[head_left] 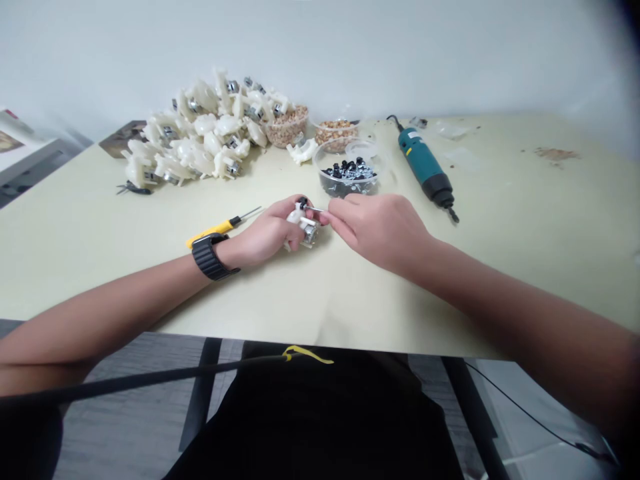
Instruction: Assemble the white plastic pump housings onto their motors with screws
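Observation:
My left hand is closed round a small white plastic assembly with a silvery metal part at its lower right. A small black piece sits at the top of the assembly. From the right, my right hand grips a tool with a thin metal shaft, its tip at the black piece. The fist hides the tool's handle. Just behind the hands stands a clear tub of black and silvery small parts. A yellow-handled screwdriver lies beside my left wrist.
Many similar white assemblies are heaped at the back left, with small pliers before them. Two tubs of brownish small parts stand behind. A green corded power screwdriver lies at right. The table's front edge is near my lap.

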`<state>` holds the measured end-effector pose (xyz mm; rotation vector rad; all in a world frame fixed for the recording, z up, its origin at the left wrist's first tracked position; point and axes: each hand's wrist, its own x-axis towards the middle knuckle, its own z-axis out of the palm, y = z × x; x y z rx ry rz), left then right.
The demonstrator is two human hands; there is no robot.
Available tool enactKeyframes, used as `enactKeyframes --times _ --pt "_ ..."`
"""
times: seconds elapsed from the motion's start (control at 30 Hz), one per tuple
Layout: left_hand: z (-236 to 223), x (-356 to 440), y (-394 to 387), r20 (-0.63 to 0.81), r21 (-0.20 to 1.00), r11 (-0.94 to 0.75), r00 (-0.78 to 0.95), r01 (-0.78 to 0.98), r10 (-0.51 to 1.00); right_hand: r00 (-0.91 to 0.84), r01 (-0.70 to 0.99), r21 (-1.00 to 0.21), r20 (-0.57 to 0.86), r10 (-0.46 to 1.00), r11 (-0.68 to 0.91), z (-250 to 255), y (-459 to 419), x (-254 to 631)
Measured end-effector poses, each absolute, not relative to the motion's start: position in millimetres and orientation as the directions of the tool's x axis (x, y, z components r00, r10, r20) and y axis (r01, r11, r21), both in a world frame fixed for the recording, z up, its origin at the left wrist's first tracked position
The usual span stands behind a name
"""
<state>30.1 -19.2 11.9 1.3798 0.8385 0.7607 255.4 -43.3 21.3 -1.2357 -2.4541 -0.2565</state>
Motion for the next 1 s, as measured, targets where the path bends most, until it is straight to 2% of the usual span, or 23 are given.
enactKeyframes --times 0.1,0.17,0.23,0.3,0.4,0.47,0.53,0.6,0.7,0.77,0.87,1.0 --pt "11 31 -21 -0.035 0.999 0.027 0.518 0.024 0.855 -0.561 0.818 0.119 0.386 0.732 0.563 22 -47 252" --pt "12 32 -22 -0.022 0.997 -0.016 0.514 0.069 0.858 -0.549 0.824 0.086 0.365 0.752 0.559 21 -46 250" --pt "12 32 -23 -0.018 0.99 -0.055 0.507 0.129 0.862 -0.517 0.825 -0.045 0.343 0.785 0.563 21 -43 250" --pt "13 32 -23 -0.016 0.979 -0.089 0.505 0.182 0.863 -0.491 0.788 -0.232 0.323 0.809 0.571 21 -39 251" --pt "12 32 -24 0.007 0.963 -0.139 0.493 0.232 0.87 -0.476 0.669 -0.5 0.281 0.834 0.55 23 -35 253" --pt "12 32 -24 0.025 0.953 -0.168 0.487 0.251 0.873 -0.482 0.587 -0.651 0.197 0.854 0.481 25 -33 254" --pt "11 32 -24 0.039 0.948 -0.189 0.495 0.256 0.868 -0.487 0.535 -0.757 0.088 0.869 0.376 26 -33 255" --pt "11 32 -22 0.035 0.951 -0.188 0.517 0.245 0.855 -0.481 0.518 -0.805 0.004 0.876 0.288 28 -32 256" --pt "9 31 -16 0.03 0.975 -0.144 0.544 0.168 0.838 -0.454 0.533 -0.81 -0.03 0.89 0.245 30 -32 258" --pt "7 31 -12 0.018 0.991 -0.088 0.55 0.1 0.835 -0.462 0.536 -0.798 -0.006 0.887 0.274 29 -31 261" --pt "4 31 -8 0.004 1.0 -0.015 0.562 0.016 0.827 -0.489 0.538 -0.726 0.146 0.86 0.429 25 -30 269" --pt "4 31 -7 -0.002 0.999 0.021 0.566 -0.028 0.824 -0.477 0.619 -0.512 0.359 0.802 0.596 18 -28 275"
